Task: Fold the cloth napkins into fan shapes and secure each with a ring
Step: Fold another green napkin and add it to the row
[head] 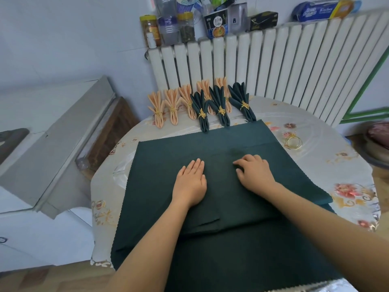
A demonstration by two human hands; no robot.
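Note:
A dark green cloth napkin (210, 144) lies spread flat on the round table, with more green cloth layered under it toward me. My left hand (190, 183) rests flat on it, fingers straight and together. My right hand (253, 172) rests on the cloth beside it, fingertips bent down against the fabric. At the table's far edge stand several peach fan napkins (157, 111) and three dark green fan napkins (220, 106), each held by a gold ring. Loose gold rings (293, 142) lie on the table to the right of the cloth.
The table (347, 165) has a shiny floral cover. A white radiator (273, 66) stands behind it, with jars and boxes (168, 26) on top. A grey cabinet (52, 144) stands at the left. A cushioned seat (379, 142) is at the right edge.

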